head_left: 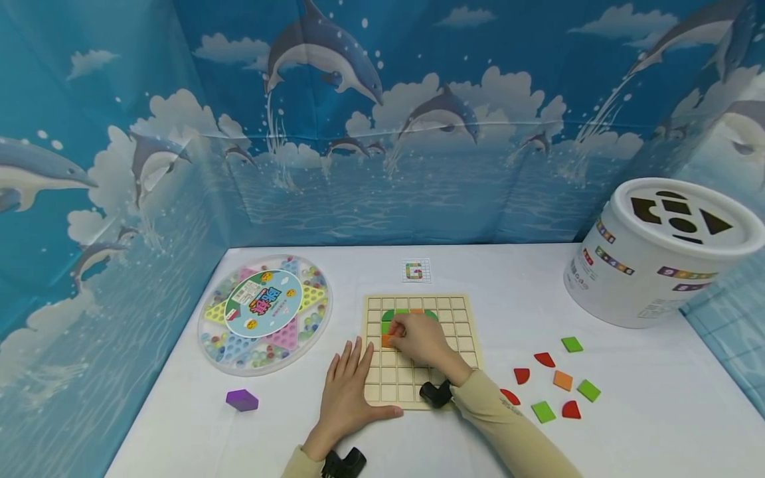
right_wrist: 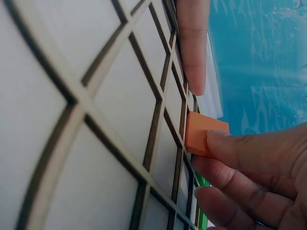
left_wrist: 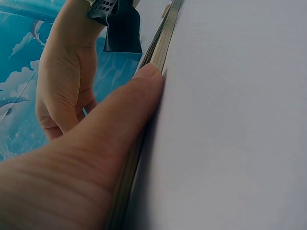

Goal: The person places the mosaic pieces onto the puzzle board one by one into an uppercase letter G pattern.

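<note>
While the left hand (head_left: 349, 393) lies spread against the grid board (head_left: 465, 312), the right hand (head_left: 421, 338) has its grip pinching an orange square (right_wrist: 197, 134) at the board's left part, beside green pieces (head_left: 385, 327).

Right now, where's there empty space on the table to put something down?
There's bare table between the grid board and the white bucket, beyond the loose pieces. Another bare patch lies between the purple block and the left hand. It's crowded among those pieces and on the board under the right hand.
</note>
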### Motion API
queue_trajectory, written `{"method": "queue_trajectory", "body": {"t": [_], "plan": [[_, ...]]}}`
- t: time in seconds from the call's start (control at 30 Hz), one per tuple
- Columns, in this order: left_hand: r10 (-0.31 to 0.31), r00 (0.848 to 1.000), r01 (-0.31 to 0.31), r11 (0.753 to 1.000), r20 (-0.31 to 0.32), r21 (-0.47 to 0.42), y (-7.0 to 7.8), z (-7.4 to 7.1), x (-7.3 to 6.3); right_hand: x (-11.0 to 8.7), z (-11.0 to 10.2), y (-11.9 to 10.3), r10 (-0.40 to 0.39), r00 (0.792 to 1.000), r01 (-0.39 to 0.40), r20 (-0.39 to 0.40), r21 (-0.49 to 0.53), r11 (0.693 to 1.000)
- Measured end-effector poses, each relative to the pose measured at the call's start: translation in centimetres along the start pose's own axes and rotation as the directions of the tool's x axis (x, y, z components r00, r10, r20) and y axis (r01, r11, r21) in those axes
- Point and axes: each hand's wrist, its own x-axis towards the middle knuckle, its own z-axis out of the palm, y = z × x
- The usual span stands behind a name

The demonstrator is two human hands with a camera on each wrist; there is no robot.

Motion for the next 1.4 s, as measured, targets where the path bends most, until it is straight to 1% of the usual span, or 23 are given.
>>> {"method": "queue_trajectory", "body": {"t": [0.23,0.37,0.53,0.7,1.03,1.2,1.33,1.4], "plan": [[0.001,1.000,-0.001,1.000,-0.016,-0.004,-0.13,0.21,-0.11,-0.05,-0.05,0.01,0.011,1.000,-0.011,0.022,0.008,1.000],[0.000,1.000,0.000,1.000,-0.021,-0.007,-0.09,0.18,-0.11,-0.03,-0.06,0.09,0.010,1.000,-0.010,0.008,0.009,1.000],[-0.012,1.000,0.012,1.000,-0.007,-0.011,-0.06,0.08,-0.02,0.08,-0.20,0.03,0.011,1.000,-0.011,-0.009,-0.012,1.000],[-0.004,1.000,0.004,1.000,-0.016,-0.010,-0.07,0.12,-0.01,0.26,-0.32,-0.14,0.027,1.000,-0.027,-0.011,-0.034,0.999],[0.013,0.999,-0.014,1.000,-0.034,-0.004,-0.14,0.36,-0.04,0.22,-0.26,-0.25,0.014,1.000,-0.014,0.002,-0.050,0.999],[0.016,1.000,-0.016,1.000,-0.021,0.002,-0.20,0.50,-0.01,0.09,-0.11,-0.24,0.010,1.000,-0.009,0.027,-0.049,0.999],[0.004,1.000,-0.004,1.000,-0.001,0.000,-0.15,0.37,-0.02,-0.11,0.02,-0.23,0.011,0.999,-0.009,0.039,-0.048,0.999],[0.005,1.000,-0.005,1.000,-0.006,-0.003,-0.10,0.22,0.00,-0.19,-0.01,-0.18,0.006,0.999,-0.004,0.042,-0.044,0.999]]}}
